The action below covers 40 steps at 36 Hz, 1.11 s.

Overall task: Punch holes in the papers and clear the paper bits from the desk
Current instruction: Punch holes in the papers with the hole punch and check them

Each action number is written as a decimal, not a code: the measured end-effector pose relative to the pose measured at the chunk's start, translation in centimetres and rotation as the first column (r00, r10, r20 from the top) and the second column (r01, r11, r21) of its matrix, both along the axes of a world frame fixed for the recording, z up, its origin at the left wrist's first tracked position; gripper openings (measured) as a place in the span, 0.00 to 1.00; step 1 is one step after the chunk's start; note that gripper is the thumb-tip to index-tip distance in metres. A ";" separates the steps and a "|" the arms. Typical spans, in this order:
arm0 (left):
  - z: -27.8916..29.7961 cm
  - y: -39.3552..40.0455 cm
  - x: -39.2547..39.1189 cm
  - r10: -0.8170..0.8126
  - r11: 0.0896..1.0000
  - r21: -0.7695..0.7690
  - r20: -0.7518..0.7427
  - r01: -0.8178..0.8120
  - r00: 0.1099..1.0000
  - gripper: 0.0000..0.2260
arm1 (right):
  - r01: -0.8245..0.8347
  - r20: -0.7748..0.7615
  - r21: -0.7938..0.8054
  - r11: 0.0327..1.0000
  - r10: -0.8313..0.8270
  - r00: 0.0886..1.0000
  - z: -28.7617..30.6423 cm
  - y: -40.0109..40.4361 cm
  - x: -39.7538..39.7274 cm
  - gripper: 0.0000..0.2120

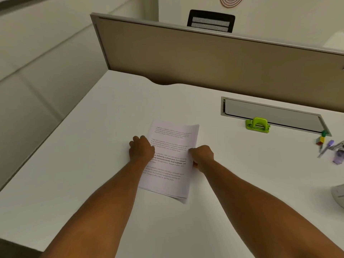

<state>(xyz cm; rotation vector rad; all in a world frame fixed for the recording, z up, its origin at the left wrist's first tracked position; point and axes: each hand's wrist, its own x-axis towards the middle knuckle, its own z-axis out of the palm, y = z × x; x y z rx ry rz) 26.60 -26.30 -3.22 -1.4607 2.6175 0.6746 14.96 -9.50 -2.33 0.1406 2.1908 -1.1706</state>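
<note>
papers: printed stack (172,159), frame centre on white desk (93,146)
left hand (141,148): curled on stack's left edge
right hand (202,155): pinching right edge
handling: light, floppy, sheets slide; grip both long edges
hole punch (257,125): green, right, untouched

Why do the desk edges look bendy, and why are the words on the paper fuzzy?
Head view: the wide lens bows the desk and divider; the papers print is small and soft, only the bold lines readable; lighting is even, shadows faint.
</note>
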 end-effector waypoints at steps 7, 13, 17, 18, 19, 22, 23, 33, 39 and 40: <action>-0.2 -0.1 0.1 -0.014 1.000 -0.007 -0.013 0.014 1.000 0.22 | -0.011 0.011 -0.013 1.000 0.011 1.000 0.0 -0.2 0.2 0.07; -0.3 -0.6 0.1 -0.049 0.999 0.009 -0.061 0.050 0.997 0.23 | -0.029 -0.039 -0.058 0.998 0.027 0.999 -0.4 0.7 0.3 0.07; -0.2 -0.9 -0.5 0.004 0.998 0.055 -0.178 0.006 0.984 0.23 | 0.009 -0.044 -0.104 0.995 -0.014 0.999 -0.4 1.9 -0.3 0.08; -0.1 -0.9 -0.7 0.013 0.997 0.071 -0.206 0.001 0.979 0.23 | 0.020 -0.037 -0.116 0.993 -0.024 0.999 -0.4 2.2 -0.6 0.07; 0.0 -0.8 -1.1 0.018 0.996 0.088 -0.229 0.003 0.973 0.22 | 0.029 -0.032 -0.124 0.992 -0.033 0.999 -0.4 2.6 -0.9 0.06; 0.3 -0.5 -2.4 0.012 0.990 0.141 -0.278 0.028 0.961 0.19 | 0.054 -0.020 -0.135 0.989 -0.057 0.998 -0.4 3.8 -1.7 0.07; 0.5 -0.3 -2.9 0.006 0.987 0.158 -0.290 0.041 0.957 0.18 | 0.063 -0.017 -0.140 0.988 -0.066 0.998 -0.4 4.2 -1.9 0.07; 1.8 4.1 -8.4 -0.019 0.931 0.340 -0.321 0.134 0.947 0.18 | 0.237 -0.002 -0.231 0.944 -0.244 0.970 0.4 10.2 -5.1 0.05; 1.7 6.3 -11.0 -0.059 0.868 0.437 -0.381 0.235 0.923 0.14 | 0.315 -0.002 -0.257 0.914 -0.326 0.945 0.8 13.7 -5.5 0.05; 1.9 6.8 -11.6 -0.077 0.866 0.432 -0.383 0.252 0.921 0.15 | 0.330 -0.001 -0.261 0.907 -0.342 0.940 0.7 14.4 -5.6 0.05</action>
